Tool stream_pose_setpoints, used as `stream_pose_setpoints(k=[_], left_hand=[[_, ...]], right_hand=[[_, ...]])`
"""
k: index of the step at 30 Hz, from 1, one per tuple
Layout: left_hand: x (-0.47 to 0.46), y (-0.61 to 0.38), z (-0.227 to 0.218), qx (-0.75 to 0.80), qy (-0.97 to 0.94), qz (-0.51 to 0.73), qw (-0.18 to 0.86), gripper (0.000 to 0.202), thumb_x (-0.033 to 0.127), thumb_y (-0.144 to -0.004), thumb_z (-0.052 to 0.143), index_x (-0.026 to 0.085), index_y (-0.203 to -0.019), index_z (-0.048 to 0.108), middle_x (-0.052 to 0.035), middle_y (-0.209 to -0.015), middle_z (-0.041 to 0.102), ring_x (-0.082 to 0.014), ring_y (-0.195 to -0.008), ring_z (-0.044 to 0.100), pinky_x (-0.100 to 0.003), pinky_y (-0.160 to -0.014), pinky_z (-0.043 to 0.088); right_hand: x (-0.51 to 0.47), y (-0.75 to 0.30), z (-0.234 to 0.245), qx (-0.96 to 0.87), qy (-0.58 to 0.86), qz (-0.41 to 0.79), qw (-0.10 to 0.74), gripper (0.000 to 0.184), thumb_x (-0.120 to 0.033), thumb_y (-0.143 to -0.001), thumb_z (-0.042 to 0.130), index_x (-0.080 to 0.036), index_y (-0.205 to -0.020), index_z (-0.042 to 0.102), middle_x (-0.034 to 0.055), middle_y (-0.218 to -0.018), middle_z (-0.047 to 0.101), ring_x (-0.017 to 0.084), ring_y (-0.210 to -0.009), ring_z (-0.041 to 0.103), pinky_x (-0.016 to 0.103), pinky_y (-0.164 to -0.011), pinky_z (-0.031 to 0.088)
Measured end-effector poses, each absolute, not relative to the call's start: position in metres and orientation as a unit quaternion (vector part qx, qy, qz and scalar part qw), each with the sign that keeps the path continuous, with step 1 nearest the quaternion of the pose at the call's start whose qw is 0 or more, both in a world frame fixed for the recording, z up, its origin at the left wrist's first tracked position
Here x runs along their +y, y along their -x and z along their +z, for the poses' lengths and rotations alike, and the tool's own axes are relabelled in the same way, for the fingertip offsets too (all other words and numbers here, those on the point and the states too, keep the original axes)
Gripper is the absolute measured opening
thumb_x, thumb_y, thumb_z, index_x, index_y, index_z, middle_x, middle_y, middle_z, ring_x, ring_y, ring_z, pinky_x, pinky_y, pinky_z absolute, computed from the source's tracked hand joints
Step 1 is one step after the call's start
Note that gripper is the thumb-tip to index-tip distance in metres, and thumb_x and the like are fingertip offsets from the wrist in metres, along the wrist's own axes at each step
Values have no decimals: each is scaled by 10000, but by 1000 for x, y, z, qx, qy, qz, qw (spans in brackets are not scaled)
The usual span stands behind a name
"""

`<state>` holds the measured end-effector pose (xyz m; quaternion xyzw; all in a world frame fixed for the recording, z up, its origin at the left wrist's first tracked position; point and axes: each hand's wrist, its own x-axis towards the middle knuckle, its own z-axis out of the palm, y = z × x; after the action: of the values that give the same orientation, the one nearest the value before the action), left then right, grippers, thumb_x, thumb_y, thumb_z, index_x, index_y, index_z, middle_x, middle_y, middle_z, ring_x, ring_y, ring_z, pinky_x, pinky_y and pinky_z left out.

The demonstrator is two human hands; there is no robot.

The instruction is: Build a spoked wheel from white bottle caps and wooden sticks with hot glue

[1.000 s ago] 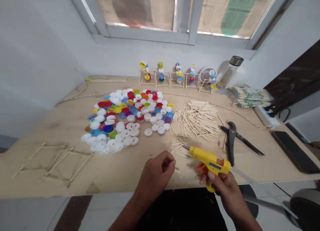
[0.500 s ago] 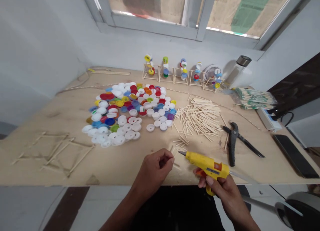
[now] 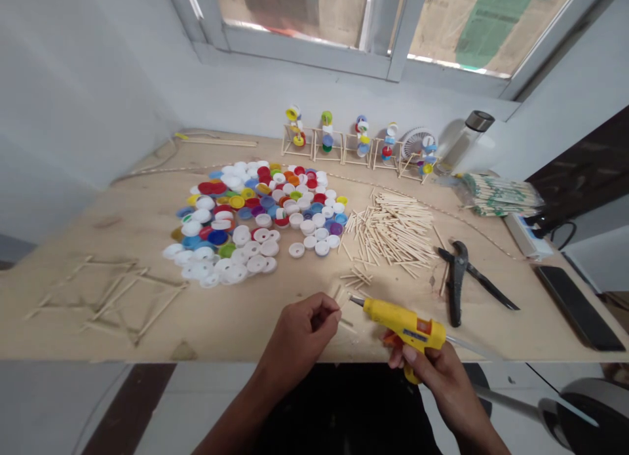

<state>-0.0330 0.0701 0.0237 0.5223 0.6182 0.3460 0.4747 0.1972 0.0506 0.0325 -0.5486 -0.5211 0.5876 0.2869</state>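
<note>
Near the table's front edge, my left hand [image 3: 305,327] is closed in a pinch on a small piece of wooden sticks [image 3: 343,299]; how the sticks join is too small to tell. My right hand [image 3: 445,370] wraps round the handle of a yellow hot glue gun [image 3: 403,322], fingers by its orange trigger. The gun points left, its metal nozzle at the end of the held sticks. A few short sticks [image 3: 360,277] lie just beyond, in front of a big pile of cut sticks [image 3: 396,232].
Coloured bottle caps [image 3: 255,219] spread over the middle left. Stick frames [image 3: 135,304] lie front left; several frames with cap wheels [image 3: 361,140] stand at the back. Black cutters [image 3: 458,278], a phone [image 3: 580,307], a power strip [image 3: 531,235] and a bottle [image 3: 466,140] are at right.
The glue gun has shifted slightly left, bringing its nozzle closer to the sticks in my left hand. My left hand has hardly moved.
</note>
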Motion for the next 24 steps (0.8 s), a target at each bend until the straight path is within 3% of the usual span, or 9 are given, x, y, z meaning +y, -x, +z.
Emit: stream_pose_setpoints(k=[24], left_hand=[[67,36,32,609,-511,342,501,182,343,-752,558,175,-702,605,48,-529,530,-95,-505,447,-207,-486,340]], right_hand=[[48,-199,25,-536,556,565,290,373,-505,-845,565,-175,-710,678,67,-799,661,165,-689,538,248,-595,407]])
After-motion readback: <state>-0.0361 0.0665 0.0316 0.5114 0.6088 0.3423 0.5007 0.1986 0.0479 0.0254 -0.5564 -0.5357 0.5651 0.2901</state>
